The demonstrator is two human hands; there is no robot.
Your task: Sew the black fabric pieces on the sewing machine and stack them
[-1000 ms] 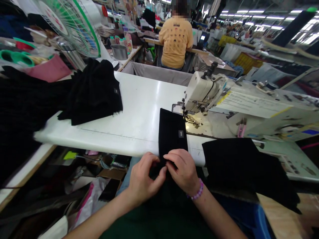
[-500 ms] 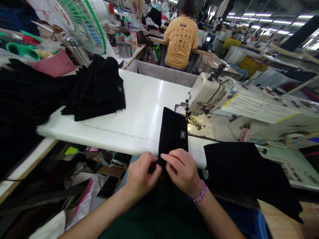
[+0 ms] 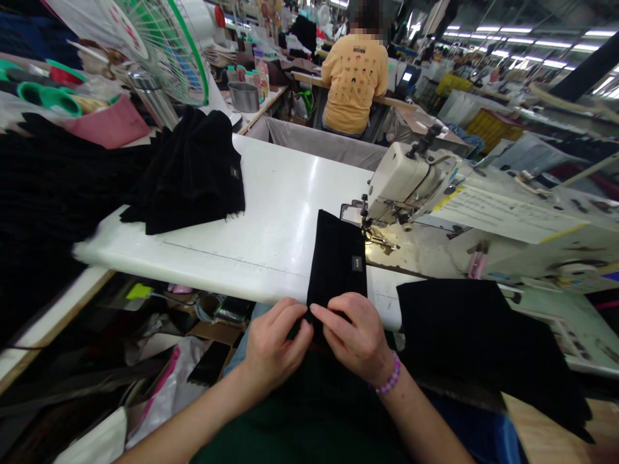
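A black cloth piece with a small label (image 3: 338, 251) lies over the front edge of the white table (image 3: 271, 212), its far right corner close to the needle area of the sewing machine (image 3: 401, 174). My left hand (image 3: 278, 338) pinches the cloth's near left edge. Beside it, my right hand (image 3: 355, 332), with a beaded bracelet at the wrist, is closed on the same edge, its index finger pointing at the left fingertips. Another black cloth piece (image 3: 474, 328) hangs over the table edge on the right.
Black cloth pieces (image 3: 193, 174) are piled on the left, near a green-rimmed fan (image 3: 159, 51) and a metal flask (image 3: 152, 96). Pink snips (image 3: 478, 261) lie by the machine. A person in a yellow shirt (image 3: 355, 84) sits beyond the table.
My right hand's index finger has straightened slightly along the cloth edge. Both hands otherwise stay in nearly the same place, and the view has shifted slightly.
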